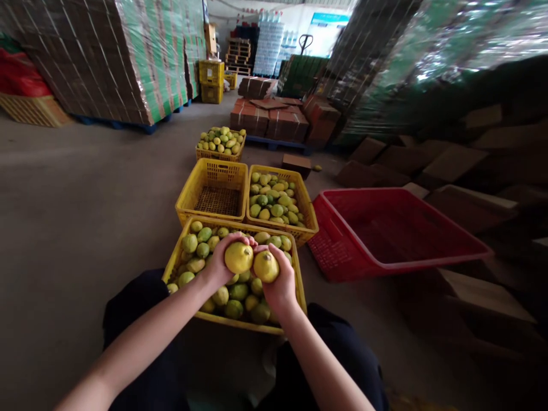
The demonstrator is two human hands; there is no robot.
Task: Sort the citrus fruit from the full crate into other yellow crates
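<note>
Side by side over a yellow crate (240, 323), my two hands each hold a lemon. My left hand (220, 261) is wrapped round a yellow lemon (238, 258) with its tip turned up. The fingers of my right hand (283, 283) close round a slightly smaller-looking yellow lemon (266, 267). The hands are close together, their fingertips about touching. Beneath them, green and yellow lemons (234, 309) fill much of the crate, which stands between my knees. My hands and forearms hide part of these lemons.
Beyond it stand a crate with its slatted bottom showing (217, 200), a crate of lemons (311, 220) and a farther lemon crate (219, 156). A red basket (342, 260) is at right, beside cardboard pieces (454, 165). Wrapped pallet stacks (158, 63) rise behind.
</note>
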